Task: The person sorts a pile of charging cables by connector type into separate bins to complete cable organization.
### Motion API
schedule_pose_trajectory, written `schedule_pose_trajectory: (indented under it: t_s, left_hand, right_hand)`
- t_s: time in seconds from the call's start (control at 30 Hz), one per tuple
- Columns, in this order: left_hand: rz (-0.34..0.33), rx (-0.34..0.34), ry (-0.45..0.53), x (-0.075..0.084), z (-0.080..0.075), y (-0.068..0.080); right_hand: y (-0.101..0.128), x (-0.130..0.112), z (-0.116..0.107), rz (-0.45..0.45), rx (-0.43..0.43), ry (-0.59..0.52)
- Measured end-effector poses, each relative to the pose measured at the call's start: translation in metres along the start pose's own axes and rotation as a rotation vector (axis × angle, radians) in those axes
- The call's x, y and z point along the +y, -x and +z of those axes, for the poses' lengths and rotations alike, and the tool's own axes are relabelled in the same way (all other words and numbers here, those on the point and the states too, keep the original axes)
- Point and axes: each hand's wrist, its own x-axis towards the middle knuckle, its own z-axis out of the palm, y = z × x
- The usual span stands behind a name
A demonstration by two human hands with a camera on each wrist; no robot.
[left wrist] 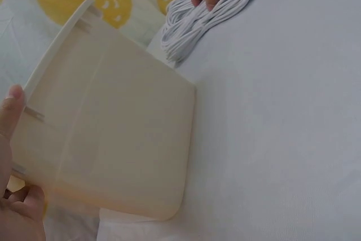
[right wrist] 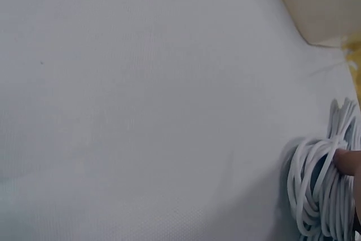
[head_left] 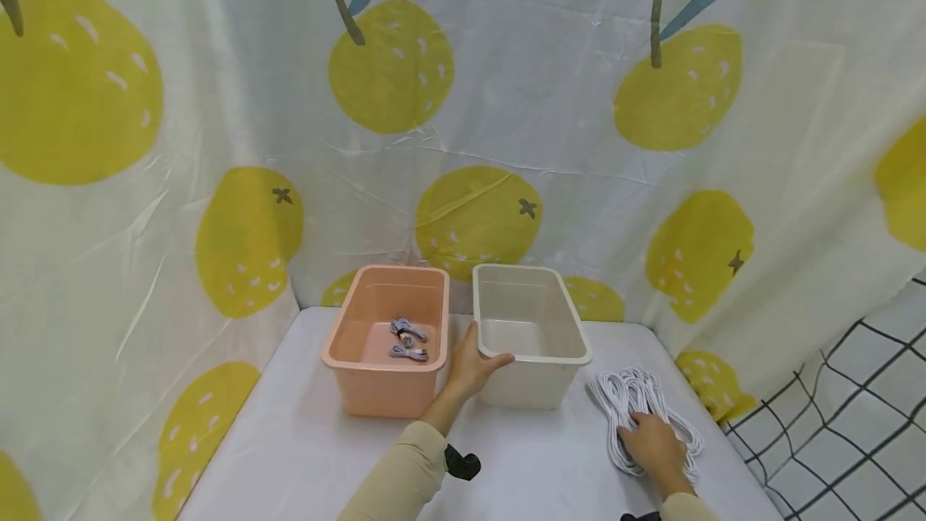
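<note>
We've got the left hand (head_left: 469, 367) gripping the cream bin (head_left: 524, 384) at its near-left corner, thumb on the rim, fingers below it. The right hand (head_left: 654, 447) pinches the white cable bundle (head_left: 612, 394), which lies on the white table (head_left: 531, 457), right of that bin. We can't tell how many strands the pinch takes in (right wrist view crops most of the hand). Our risk call: loops look loose, so holding only some could let the rest sag or snag. Pulling that one corner could also tip the cream bin or knock the peach bin (head_left: 383, 392), where small grey cables (head_left: 408, 353) lie.
</note>
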Motion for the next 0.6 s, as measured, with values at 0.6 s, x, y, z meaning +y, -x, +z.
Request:
schedule_pose_trajectory:
  t_s: [0.6]
  left_hand:
    - [-0.020,-0.003,-0.019,0.0003,0.0002,-0.0002]
  right_hand:
    - [0.0009,-0.0036,-0.0061,0.047,0.010,-0.126]
